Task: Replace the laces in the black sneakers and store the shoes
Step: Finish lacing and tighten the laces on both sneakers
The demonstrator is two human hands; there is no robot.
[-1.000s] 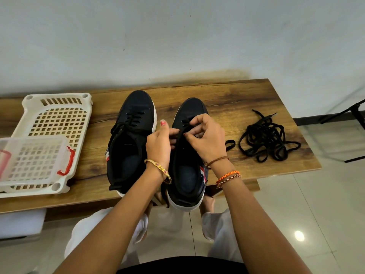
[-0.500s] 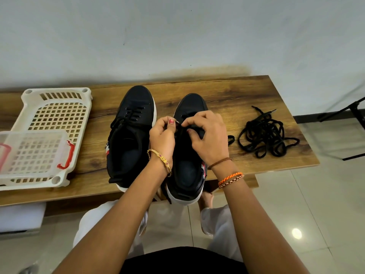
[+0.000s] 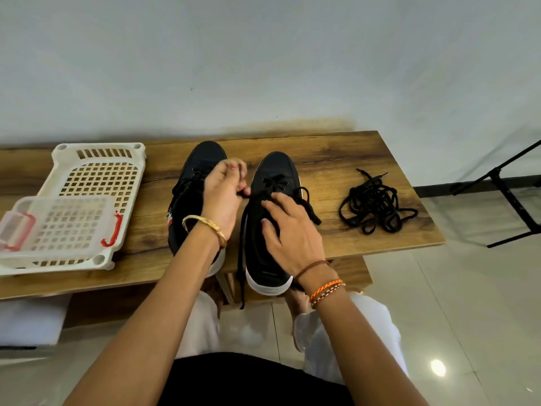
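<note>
Two black sneakers stand side by side on the wooden table [image 3: 336, 159], toes toward the wall. My left hand [image 3: 224, 197] hovers between them and over the left sneaker [image 3: 202, 159], pinching a black lace end. That lace [image 3: 241, 259] runs from the right sneaker [image 3: 275, 171] down its left side and hangs past the table's front edge. My right hand [image 3: 288, 230] rests on the right sneaker's tongue with its fingers spread. The lace's other end [image 3: 307, 205] loops out to the right of that shoe.
A tangled pile of black laces [image 3: 376, 205] lies on the table's right part. A white perforated plastic basket [image 3: 99, 171] sits at the left, with a smaller clear, red-handled basket [image 3: 58, 227] on it. A black stand [image 3: 509, 194] stands on the tiled floor at right.
Both hands were together at the right sneaker's eyelets. My left hand has since pulled left with a lace end, and my right hand has dropped flat onto the tongue.
</note>
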